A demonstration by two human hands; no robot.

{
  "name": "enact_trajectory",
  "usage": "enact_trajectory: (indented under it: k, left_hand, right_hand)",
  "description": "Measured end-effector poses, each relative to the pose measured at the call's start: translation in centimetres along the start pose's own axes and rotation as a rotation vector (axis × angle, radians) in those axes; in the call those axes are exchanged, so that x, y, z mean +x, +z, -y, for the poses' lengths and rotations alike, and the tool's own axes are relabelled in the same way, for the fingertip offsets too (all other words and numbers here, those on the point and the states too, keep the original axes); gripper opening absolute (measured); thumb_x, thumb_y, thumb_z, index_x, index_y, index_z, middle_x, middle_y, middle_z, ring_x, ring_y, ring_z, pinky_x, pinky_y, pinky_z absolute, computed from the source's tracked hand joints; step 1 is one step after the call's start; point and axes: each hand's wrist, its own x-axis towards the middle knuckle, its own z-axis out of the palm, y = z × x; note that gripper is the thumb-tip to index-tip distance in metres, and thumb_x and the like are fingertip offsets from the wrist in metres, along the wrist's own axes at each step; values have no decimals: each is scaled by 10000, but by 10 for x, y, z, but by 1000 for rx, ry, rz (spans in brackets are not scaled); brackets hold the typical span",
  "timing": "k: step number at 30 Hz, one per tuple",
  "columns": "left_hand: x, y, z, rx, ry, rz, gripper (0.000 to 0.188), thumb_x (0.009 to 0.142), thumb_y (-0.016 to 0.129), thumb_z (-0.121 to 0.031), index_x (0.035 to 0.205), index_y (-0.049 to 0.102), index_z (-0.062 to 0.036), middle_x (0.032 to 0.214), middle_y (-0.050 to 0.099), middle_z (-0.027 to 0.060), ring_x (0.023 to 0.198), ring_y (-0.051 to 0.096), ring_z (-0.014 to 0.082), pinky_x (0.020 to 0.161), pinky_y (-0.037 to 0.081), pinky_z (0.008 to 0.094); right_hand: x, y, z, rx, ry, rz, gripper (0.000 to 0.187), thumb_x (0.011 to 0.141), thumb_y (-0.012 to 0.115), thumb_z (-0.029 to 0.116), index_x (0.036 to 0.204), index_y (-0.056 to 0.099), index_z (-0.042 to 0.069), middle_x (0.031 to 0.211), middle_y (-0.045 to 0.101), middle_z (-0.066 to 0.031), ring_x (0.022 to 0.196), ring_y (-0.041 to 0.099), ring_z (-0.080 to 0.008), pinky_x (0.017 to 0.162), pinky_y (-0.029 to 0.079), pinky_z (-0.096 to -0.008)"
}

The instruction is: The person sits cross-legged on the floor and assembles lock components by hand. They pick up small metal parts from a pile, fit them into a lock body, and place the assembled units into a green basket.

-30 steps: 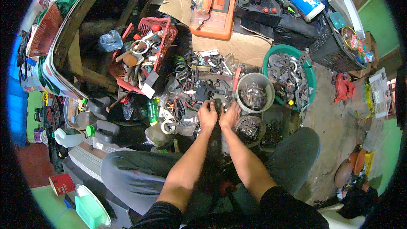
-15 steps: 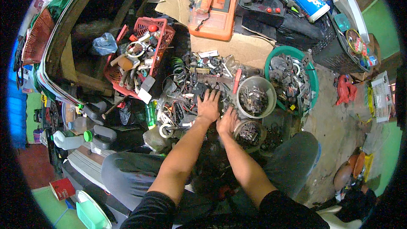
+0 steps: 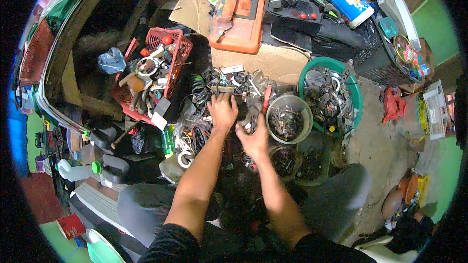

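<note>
My left hand [image 3: 223, 112] lies palm down on a heap of small mixed parts and cables [image 3: 200, 126], its fingers apart and touching the near side of a small wooden-looking block [image 3: 223, 89]. To its right, my right hand [image 3: 254, 140] is at the heap's edge, thumb and fingers curled around a blurred greyish bit that I cannot make out. Just beyond that hand stands a red strip [image 3: 267, 99]. Beside it on the right is a clear round tub [image 3: 308, 125] of small metal-looking pieces. A smaller tub [image 3: 284, 159] with dark bits sits nearer.
A red basket [image 3: 171, 80] of tools and parts stands at left, a green basin [image 3: 359, 109] of parts at right. Behind lie an orange toolbox [image 3: 243, 36] and cardboard [image 3: 282, 63]. A green bottle [image 3: 167, 141] and dark jugs [image 3: 115, 168] are left of my forearm.
Both hands have shifted relative to the heap: the left farther left and away from me, the right forward, its thumb now spread from its fingers. The whole view has shifted slightly.
</note>
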Motion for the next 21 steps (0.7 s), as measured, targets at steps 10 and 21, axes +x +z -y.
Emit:
enact_trajectory:
  k: [10,21]
  left_hand:
    - [6,53,-21,-261,-381,92,364,864,603,-381,1081,662,-94,1297,551,88,1317,363,298,1045,271,593]
    - [7,-51,-109,-935,-370,221,563,947,453,-500,1184,599,-12,1215,593,186,1082,589,299,880,471,420]
  right_hand:
    - [87,-108,26,1039,238,145,368,938,497,278,1211,552,37,1148,620,-138,1032,602,-251,827,506,-377]
    - [51,-129,61,1303,168,328,364,957,431,380,1187,541,121,1022,654,-105,833,636,-264,610,522,-407]
